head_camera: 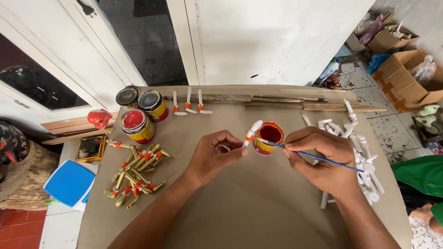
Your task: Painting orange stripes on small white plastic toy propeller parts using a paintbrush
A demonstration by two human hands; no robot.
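My left hand [216, 154] pinches a small white stick-like piece [253, 131] with an orange band, held tilted beside a small open can of orange paint [268, 137]. My right hand [323, 159] grips a thin blue paintbrush [318, 158]; its tip reaches the orange band on the white piece, in front of the can. Both hands hover over a brown cardboard-covered table [240, 212].
A pile of gold pieces with orange bands [136, 175] lies at left. Three paint cans [138, 125] stand at back left, three white banded pieces [188, 106] lean on wooden slats [277, 102]. Several unpainted white pieces [362, 152] lie right. Cardboard boxes [406, 78] sit on the floor.
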